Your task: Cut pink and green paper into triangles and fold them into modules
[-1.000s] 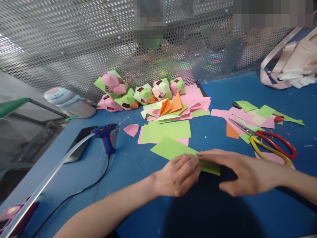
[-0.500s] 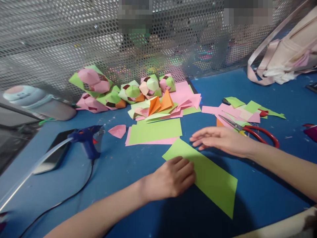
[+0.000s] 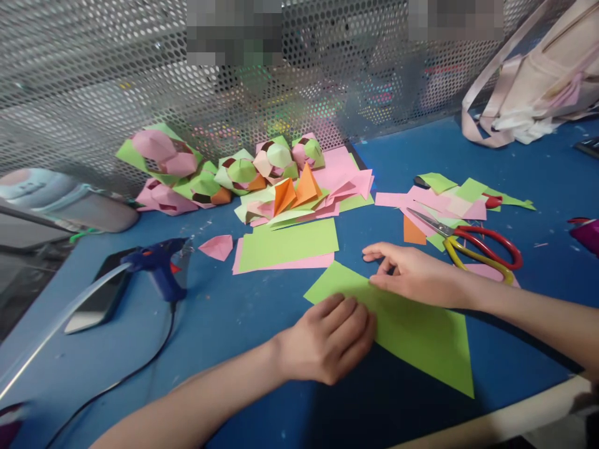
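Green sheet (image 3: 421, 337) slanting across the blue desk (image 3: 243, 324), beneath both hands

And here's the left hand (image 3: 327, 340), fingers curled in tight over the sheet's left side, tips tucked out of sight, so I can't tell whether it grips the paper; there's the right hand (image 3: 412, 274), loosely open above the far edge, nothing in its grasp, contact hard to call! Just beyond, two stacked sheets (image 3: 290, 244), green over pink; scissors (image 3: 448, 231) on paper scraps (image 3: 440, 202) at right, glue gun (image 3: 163, 274) well to the left
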The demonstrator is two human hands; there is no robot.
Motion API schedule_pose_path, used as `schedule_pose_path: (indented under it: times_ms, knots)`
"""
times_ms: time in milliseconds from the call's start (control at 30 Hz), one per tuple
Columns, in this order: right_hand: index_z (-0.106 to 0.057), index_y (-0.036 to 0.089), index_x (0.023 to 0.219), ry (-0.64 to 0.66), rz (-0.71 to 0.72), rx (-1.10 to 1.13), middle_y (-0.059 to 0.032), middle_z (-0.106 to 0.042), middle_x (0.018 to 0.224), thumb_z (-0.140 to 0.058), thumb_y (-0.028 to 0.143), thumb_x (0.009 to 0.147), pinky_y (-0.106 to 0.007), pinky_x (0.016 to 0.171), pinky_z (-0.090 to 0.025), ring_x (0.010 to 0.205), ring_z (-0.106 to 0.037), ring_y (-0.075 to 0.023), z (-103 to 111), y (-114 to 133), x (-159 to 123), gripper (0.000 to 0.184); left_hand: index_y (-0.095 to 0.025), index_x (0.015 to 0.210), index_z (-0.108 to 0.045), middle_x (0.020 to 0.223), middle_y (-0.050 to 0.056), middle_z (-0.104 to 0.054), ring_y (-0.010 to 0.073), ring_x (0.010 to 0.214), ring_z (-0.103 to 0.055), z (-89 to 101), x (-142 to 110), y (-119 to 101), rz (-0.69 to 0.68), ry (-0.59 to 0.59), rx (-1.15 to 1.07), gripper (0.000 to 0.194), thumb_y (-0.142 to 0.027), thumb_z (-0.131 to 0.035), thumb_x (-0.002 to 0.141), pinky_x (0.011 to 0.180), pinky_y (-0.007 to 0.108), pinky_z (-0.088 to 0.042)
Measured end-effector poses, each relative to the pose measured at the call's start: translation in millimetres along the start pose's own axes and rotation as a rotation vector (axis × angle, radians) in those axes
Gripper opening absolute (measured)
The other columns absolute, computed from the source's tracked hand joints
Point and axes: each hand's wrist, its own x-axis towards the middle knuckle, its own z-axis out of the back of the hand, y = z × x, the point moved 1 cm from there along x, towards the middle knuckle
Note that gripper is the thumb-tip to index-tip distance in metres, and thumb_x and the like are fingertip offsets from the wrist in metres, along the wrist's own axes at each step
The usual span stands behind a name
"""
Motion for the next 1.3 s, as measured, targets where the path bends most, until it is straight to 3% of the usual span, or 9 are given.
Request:
schedule_pose_path:
  times_ms: [167, 300, 433, 533, 633, 833, 967, 1133, 1300]
  knots:
    - [-0.046, 0.015, 0.136, 0.055, -0.062, 0.072, -0.0144, -0.064, 0.118, -0.057, 0.041, 0.088, -0.034, 0.071, -0.049, 0.083, -0.062, -0.0197, -3.6, 7.5, -0.9, 0.055, -0.009, 0.098, -0.070, 0.089, 0.008, -0.068, 0.0228, 0.085, -0.065, 5.3, -2.1, -4.4, -0.114, -0.086, 0.079, 0.018, -0.018, -0.063, 0.084, 0.071, 0.037, -0.055]
    - [-0.051, 0.013, 0.129, 0.090, -0.071, 0.187, -0.0080, -0.066, 0.097, -0.058, 0.029, 0.085, -0.027, 0.062, -0.047, 0.077, -0.060, -0.0174, -6.6, 13.1, -0.9, 0.047, -0.010, 0.097, -0.070, 0.091, 0.008, -0.068, 0.0227, 0.086, -0.065, 2.6, -1.1, -6.5, -0.134, -0.104, 0.074, 0.016, -0.018, -0.064, 0.084, 0.073, 0.037, -0.054]
    - [-0.053, 0.019, 0.126, -0.008, -0.002, 0.044, -0.0004, -0.062, 0.083, -0.054, 0.019, 0.083, -0.026, 0.062, -0.043, 0.072, -0.057, -0.0155, 2.3, 8.2, 0.9, 0.043, -0.012, 0.103, -0.067, 0.098, 0.009, -0.069, 0.0229, 0.091, -0.065, -7.2, -0.5, -7.7, -0.020, -0.001, -0.008, 0.023, -0.027, -0.064, 0.086, 0.077, 0.037, -0.055]
    - [-0.052, 0.022, 0.129, -0.069, 0.028, -0.132, 0.0005, -0.062, 0.083, -0.051, 0.018, 0.085, -0.026, 0.063, -0.041, 0.071, -0.056, -0.0153, 14.5, -2.8, 2.4, 0.045, -0.009, 0.106, -0.064, 0.102, 0.013, -0.069, 0.0254, 0.094, -0.066, -16.3, -2.3, -6.9, 0.115, 0.073, -0.087, 0.036, -0.041, -0.059, 0.089, 0.080, 0.040, -0.056]
    - [-0.052, 0.022, 0.129, -0.096, 0.013, -0.186, 0.0001, -0.063, 0.084, -0.051, 0.017, 0.085, -0.026, 0.061, -0.040, 0.069, -0.057, -0.0153, 22.4, -13.7, 3.9, 0.045, -0.008, 0.105, -0.063, 0.104, 0.016, -0.068, 0.0285, 0.098, -0.065, -22.6, -4.7, -4.9, 0.209, 0.112, -0.132, 0.039, -0.044, -0.057, 0.089, 0.084, 0.044, -0.056]
    - [-0.058, 0.021, 0.123, -0.163, -0.001, -0.105, -0.0039, -0.066, 0.099, -0.058, 0.022, 0.081, -0.027, 0.069, -0.045, 0.081, -0.061, -0.0174, 16.4, -18.1, 13.4, 0.042, -0.009, 0.101, -0.063, 0.106, 0.017, -0.068, 0.0290, 0.103, -0.064, -25.4, -2.6, 0.0, 0.249, 0.120, -0.231, 0.038, -0.044, -0.054, 0.091, 0.087, 0.045, -0.055]
    - [-0.062, 0.019, 0.112, -0.257, 0.004, -0.013, -0.0011, -0.063, 0.087, -0.060, 0.029, 0.082, -0.027, 0.068, -0.045, 0.076, -0.059, -0.0160, 9.6, -15.2, 21.5, 0.031, -0.008, 0.100, -0.063, 0.106, 0.018, -0.068, 0.0297, 0.104, -0.064, -25.5, -1.2, 3.4, 0.229, 0.117, -0.255, 0.036, -0.042, -0.055, 0.090, 0.089, 0.045, -0.055]
    - [-0.062, 0.020, 0.079, -0.252, 0.062, -0.060, 0.0015, -0.061, 0.075, -0.056, 0.023, 0.083, -0.028, 0.066, -0.042, 0.071, -0.056, -0.0152, 10.3, -16.6, 18.8, 0.008, -0.009, 0.100, -0.063, 0.103, 0.018, -0.068, 0.0284, 0.102, -0.065, -22.5, -7.5, 11.4, 0.298, 0.091, -0.255, 0.030, -0.036, -0.054, 0.092, 0.089, 0.046, -0.055]
    - [-0.059, 0.020, 0.080, -0.238, 0.226, -0.129, -0.0032, -0.066, 0.091, -0.052, 0.011, 0.082, -0.031, 0.076, -0.045, 0.084, -0.059, -0.0177, 6.5, -27.2, 14.0, 0.011, -0.008, 0.098, -0.064, 0.099, 0.018, -0.069, 0.0286, 0.098, -0.065, -18.4, -16.3, 21.7, 0.364, 0.058, -0.197, 0.023, -0.029, -0.058, 0.089, 0.085, 0.044, -0.057]
